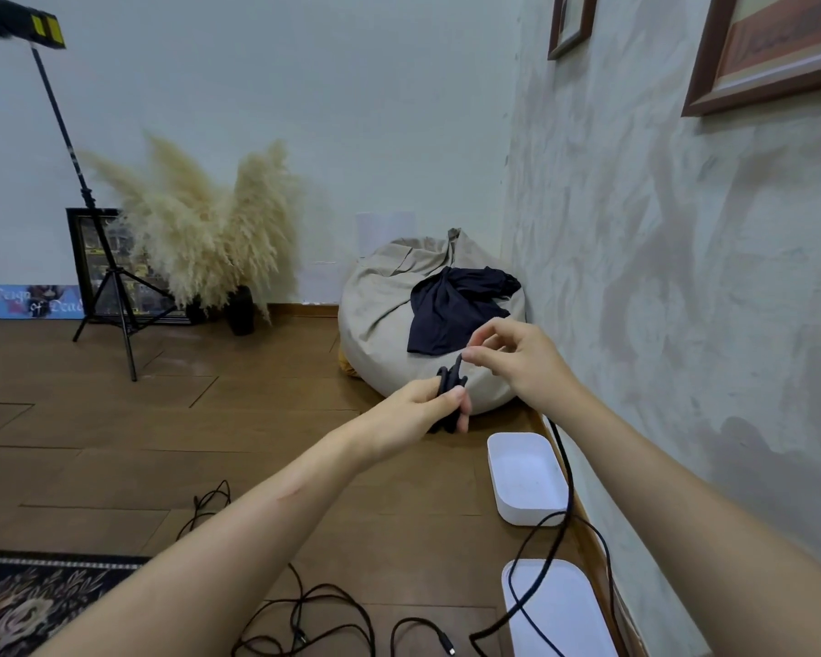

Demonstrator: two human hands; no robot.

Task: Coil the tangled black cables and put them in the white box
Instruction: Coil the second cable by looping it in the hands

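My left hand (430, 403) grips a small coiled bundle of black cable (450, 379), held up in front of me. My right hand (517, 358) pinches the cable's end just above the bundle. From under my right arm the rest of this cable (565, 471) hangs down and loops over the floor. An open white box (527, 512) sits on the wooden floor near the right wall, with nothing in it. More loose black cables (314, 618) lie tangled on the floor near me.
A white lid (560, 609) lies on the floor in front of the box. A beige beanbag (380, 315) with dark cloth sits in the corner. A light stand (110, 286), pampas grass (200, 230) and a patterned rug (29, 604) are to the left.
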